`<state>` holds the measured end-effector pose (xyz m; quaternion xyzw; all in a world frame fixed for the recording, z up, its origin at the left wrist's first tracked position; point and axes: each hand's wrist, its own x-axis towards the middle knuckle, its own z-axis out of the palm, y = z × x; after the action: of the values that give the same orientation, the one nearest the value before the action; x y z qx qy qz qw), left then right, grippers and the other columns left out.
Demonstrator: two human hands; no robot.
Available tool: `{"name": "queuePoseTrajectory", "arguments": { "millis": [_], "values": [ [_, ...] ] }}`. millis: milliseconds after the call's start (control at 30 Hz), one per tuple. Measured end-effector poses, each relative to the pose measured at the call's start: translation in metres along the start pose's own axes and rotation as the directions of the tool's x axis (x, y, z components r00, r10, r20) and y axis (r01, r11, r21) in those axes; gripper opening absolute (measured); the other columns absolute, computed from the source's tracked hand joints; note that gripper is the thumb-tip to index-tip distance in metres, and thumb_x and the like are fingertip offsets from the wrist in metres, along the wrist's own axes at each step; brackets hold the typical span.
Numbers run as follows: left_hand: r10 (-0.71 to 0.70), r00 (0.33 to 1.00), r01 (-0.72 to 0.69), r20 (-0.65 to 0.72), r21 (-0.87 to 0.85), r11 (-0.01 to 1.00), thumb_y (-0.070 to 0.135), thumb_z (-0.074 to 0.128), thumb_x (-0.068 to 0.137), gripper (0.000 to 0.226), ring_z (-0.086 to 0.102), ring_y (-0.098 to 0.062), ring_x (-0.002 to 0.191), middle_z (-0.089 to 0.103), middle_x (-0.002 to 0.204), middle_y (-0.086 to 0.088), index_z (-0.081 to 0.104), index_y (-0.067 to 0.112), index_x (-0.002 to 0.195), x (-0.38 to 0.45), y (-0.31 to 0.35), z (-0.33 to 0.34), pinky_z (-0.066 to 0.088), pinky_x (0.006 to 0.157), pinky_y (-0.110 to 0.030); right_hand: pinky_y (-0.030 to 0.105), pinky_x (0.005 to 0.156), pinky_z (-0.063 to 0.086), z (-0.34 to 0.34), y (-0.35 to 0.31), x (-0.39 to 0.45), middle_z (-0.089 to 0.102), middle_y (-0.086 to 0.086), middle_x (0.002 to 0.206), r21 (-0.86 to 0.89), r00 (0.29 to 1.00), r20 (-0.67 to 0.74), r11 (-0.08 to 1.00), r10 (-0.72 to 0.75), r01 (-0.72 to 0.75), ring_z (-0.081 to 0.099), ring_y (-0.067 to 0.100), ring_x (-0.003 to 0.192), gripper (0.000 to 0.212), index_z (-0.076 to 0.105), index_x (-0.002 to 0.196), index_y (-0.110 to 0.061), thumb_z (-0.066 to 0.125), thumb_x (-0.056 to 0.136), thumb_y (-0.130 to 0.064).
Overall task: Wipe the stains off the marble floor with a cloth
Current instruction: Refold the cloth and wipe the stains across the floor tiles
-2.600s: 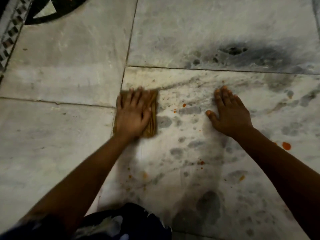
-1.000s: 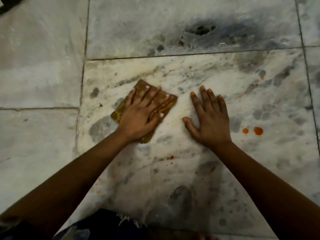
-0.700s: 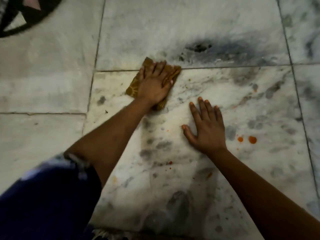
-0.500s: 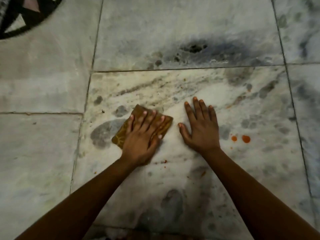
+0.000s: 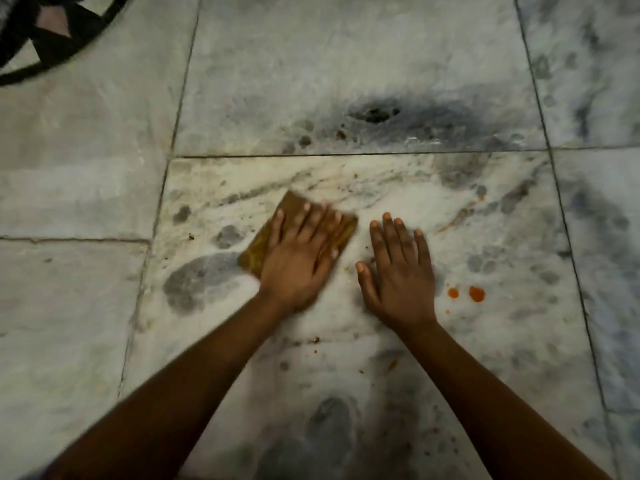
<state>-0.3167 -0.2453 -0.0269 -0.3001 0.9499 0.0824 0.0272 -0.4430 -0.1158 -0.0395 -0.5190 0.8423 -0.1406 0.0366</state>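
A person's left hand lies flat on a folded brown cloth, fingers straight and spread, pressing it against the marble floor. The cloth sits near the middle of a pale, grey-veined slab, its far corner and left edge showing beyond the fingers and palm; the hand and cloth are slightly blurred. Just to the right, the right hand rests palm-down on the bare marble, fingers straight and close together, thumb out toward the cloth, holding nothing. The two hands lie close side by side without touching.

Two orange spots mark the slab just right of the right hand, with a smaller dot below them. Small reddish-brown specks lie on the stone between the two forearms, and one more sits near the right thumb. A dark grey patch in the marble lies left of the cloth, touching its near corner. On the slab beyond, a black smudge spreads across the stone. A dark curved inlay pattern fills the far left corner of the floor.
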Motion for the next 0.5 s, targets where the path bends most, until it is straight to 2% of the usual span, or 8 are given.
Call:
{"name": "queuePoseTrajectory", "arguments": {
  "millis": [67,133,333,400,500],
  "values": [
    [-0.002,1.000,0.002,0.025,0.000,1.000,0.048,0.020,0.093,0.059,0.017,-0.022,0.143,0.021,0.156,0.000,0.020,0.029,0.149,-0.041,0.006,0.004,0.002,0.116,-0.048,0.044,0.115,0.014,0.000,0.005,-0.009,0.032,0.016,0.150,0.001,1.000,0.011,1.000,0.009,-0.009,0.029,0.028,0.140,0.064,0.039,0.142,-0.005,0.032,0.091,-0.043],
    [-0.021,0.999,0.020,0.037,0.028,0.999,0.049,0.020,0.092,0.060,0.020,-0.023,0.142,0.024,0.155,-0.001,0.023,0.028,0.148,-0.031,0.003,0.003,0.002,0.115,-0.046,0.044,0.115,0.015,0.002,0.007,-0.012,0.032,0.017,0.150,0.003,1.000,0.013,1.000,0.023,-0.023,0.029,0.028,0.140,0.064,0.038,0.142,-0.005,0.033,0.091,-0.043],
    [-0.140,0.990,0.140,0.032,0.013,0.990,0.046,0.021,0.096,0.056,0.013,-0.022,0.144,0.020,0.157,0.000,0.025,0.025,0.148,0.126,0.000,-0.016,-0.003,0.115,-0.046,0.045,0.115,0.015,0.001,0.007,-0.008,0.032,0.020,0.149,-0.006,0.998,0.039,0.999,0.050,-0.049,0.029,0.031,0.139,0.066,0.037,0.142,0.000,0.032,0.091,-0.043],
    [-0.099,0.995,0.098,0.030,0.013,0.995,0.045,0.021,0.097,0.055,0.012,-0.022,0.144,0.018,0.157,0.000,0.022,0.024,0.148,0.147,0.012,-0.018,-0.004,0.116,-0.046,0.046,0.115,0.015,0.002,0.007,-0.008,0.031,0.022,0.149,-0.020,0.995,0.048,0.996,0.084,-0.083,0.028,0.033,0.140,0.069,0.035,0.142,0.002,0.031,0.091,-0.043],
    [0.061,0.998,-0.061,0.001,0.023,0.998,0.046,0.013,0.092,0.061,0.018,-0.022,0.143,0.027,0.154,-0.002,0.024,0.023,0.148,0.092,0.023,-0.007,-0.001,0.116,-0.047,0.045,0.115,0.014,0.002,0.006,-0.008,0.029,0.024,0.149,-0.020,0.992,0.052,0.993,0.116,-0.115,0.026,0.035,0.140,0.070,0.033,0.142,0.004,0.031,0.090,-0.043]
  ]
}}
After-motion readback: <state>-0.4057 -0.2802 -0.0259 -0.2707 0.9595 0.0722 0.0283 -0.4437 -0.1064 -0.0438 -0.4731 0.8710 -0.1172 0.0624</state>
